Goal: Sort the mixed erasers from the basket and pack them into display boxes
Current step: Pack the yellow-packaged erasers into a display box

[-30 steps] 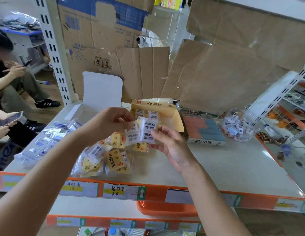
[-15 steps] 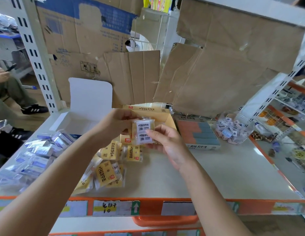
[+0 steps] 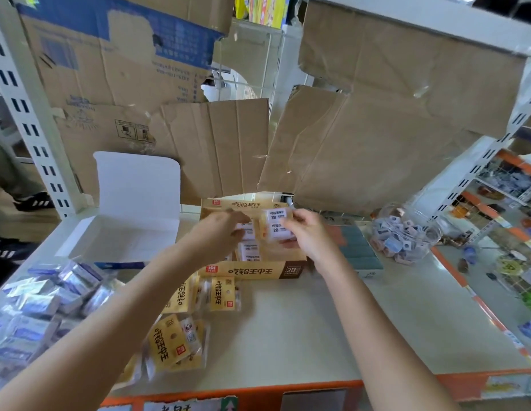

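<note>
1. Silver-blue wrapped erasers (image 3: pixel 35 307) lie heaped at the near left of the shelf (image 3: pixel 377 321), none of them boxed.
2. Behind them stands a white display box (image 3: pixel 124 232) with its lid up.
3. Loose yellow eraser packs (image 3: pixel 175 336) lie near the middle, just in front of the yellow display box (image 3: pixel 252 269).
4. That box is open and holds a few white packs, so I'd judge it only partly filled.
5. The left hand (image 3: pixel 219 229) reaches into it, fingers down among the packs. I cannot tell whether it grips one.
6. The right hand (image 3: pixel 305 235), above the box's far right corner, pinches the 2B eraser packs (image 3: pixel 277 223) between thumb and fingers.
7. Further right, a box of grey and orange erasers (image 3: pixel 359 253) looks packed, and a clear container of small erasers (image 3: pixel 403 235) sits beside it.
8. Most of the sorting looks still to be done.
</note>
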`<action>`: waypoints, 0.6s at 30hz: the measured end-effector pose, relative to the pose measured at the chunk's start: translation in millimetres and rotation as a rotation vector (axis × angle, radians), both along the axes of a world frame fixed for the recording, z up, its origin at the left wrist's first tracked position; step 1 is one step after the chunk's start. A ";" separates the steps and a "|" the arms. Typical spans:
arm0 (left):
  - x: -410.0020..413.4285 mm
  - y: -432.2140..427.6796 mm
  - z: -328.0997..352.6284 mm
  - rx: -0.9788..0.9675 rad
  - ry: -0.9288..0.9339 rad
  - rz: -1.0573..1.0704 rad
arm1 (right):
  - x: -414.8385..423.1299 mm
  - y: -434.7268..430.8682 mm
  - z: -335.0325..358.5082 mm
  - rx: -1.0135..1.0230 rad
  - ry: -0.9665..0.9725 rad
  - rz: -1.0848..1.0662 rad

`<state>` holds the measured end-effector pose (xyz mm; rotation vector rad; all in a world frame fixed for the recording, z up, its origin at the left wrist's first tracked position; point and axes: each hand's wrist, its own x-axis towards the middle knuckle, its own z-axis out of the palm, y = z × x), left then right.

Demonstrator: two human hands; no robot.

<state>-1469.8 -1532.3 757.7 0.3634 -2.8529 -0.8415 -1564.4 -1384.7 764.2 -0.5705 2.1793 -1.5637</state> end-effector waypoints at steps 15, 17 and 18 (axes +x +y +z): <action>-15.8 1.5 -13.4 -0.265 -0.300 -0.058 | -23.0 -44.8 -11.8 0.821 0.502 0.000; -15.3 2.0 -12.8 -0.269 -0.297 -0.062 | -19.9 -44.5 -12.8 0.857 0.603 -0.002; -15.1 2.4 -12.6 -0.271 -0.298 -0.062 | -18.6 -44.3 -14.4 0.864 0.652 -0.007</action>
